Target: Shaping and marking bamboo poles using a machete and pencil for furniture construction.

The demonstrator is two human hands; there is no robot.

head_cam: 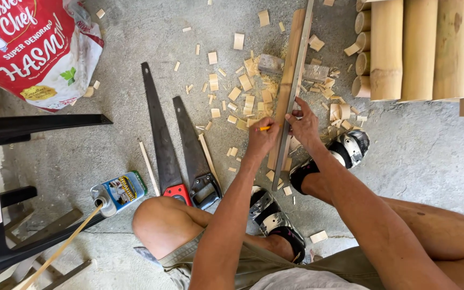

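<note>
My left hand [261, 138] is closed around a short yellow pencil [265, 128], whose tip meets the left edge of a long metal ruler [298, 64]. The ruler lies lengthwise on a narrow bamboo slat [290, 59] that rests on the concrete floor [425, 156]. My right hand [303, 124] presses down on the ruler and slat just right of the pencil, fingers spread over them. Both forearms reach in from the bottom of the view, over my bent knees and sandalled feet [350, 149].
Two hand saws [159, 139] [193, 150] lie left of the slat. A small tin can [118, 192] and a thin stick [60, 247] lie by a black plastic chair [6, 177]. A red-and-white sack [33, 48] sits top left, bamboo poles [420, 48] top right, and scattered bamboo chips [243, 91] between them.
</note>
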